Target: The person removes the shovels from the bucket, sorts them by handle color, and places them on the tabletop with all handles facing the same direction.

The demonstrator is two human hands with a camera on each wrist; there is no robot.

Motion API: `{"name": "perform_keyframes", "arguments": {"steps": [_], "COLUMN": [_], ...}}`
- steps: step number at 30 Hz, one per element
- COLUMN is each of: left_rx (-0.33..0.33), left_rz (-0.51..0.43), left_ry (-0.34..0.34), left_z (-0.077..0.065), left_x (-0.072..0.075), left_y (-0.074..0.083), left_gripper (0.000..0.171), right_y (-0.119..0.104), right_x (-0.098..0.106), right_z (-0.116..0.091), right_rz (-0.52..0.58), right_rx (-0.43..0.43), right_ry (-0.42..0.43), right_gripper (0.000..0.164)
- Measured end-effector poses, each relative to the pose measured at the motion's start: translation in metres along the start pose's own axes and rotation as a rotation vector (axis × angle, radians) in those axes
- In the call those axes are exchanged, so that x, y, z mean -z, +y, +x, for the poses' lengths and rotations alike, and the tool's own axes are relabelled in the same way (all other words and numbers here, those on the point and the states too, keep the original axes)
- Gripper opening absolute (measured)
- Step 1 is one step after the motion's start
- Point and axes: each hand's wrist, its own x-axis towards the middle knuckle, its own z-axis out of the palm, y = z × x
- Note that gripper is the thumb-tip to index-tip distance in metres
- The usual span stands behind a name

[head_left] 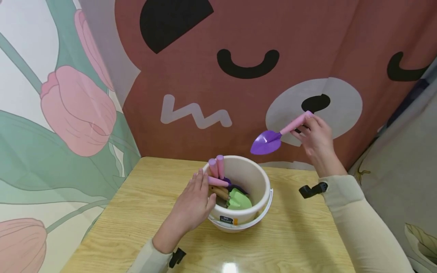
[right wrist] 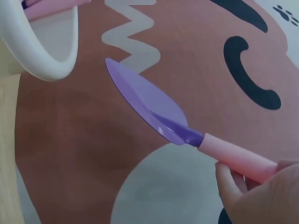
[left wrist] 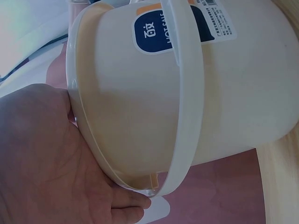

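The purple-bladed trowel with a smooth pink handle is in the air above and to the right of the round cream plastic bucket, its handle pinched near the end by the right hand. The left hand lies with fingers extended at the bucket's left rim, gripping nothing; whether its fingertips also touch the smooth pink tool handle inside is hard to tell. Handling it well probably means steadying the bucket with that palm and keeping the blade clear of its rim. Only the head view shows the light-green scoop-shaped tool head inside the bucket; only the left wrist view shows the white barcode sticker outside it.
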Motion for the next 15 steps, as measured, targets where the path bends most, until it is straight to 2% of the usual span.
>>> {"name": "perform_keyframes", "arguments": {"steps": [9, 15], "left_rx": [-0.002, -0.001], "left_rz": [-0.005, -0.017], "left_ry": [0.006, -0.001], "left_z": [-0.001, -0.001], "left_x": [0.0, 0.0], "left_y": [0.0, -0.001], "left_gripper": [0.072, 0.072], "right_y": [0.007, 0.014], "right_x": [0.019, 0.037], "right_z": [-0.003, -0.008], "right_rz": [0.144, 0.182], "right_rx": [-0.018, -0.039], "right_ry": [0.021, 0.003], "right_gripper": [0.03, 0.034]}}
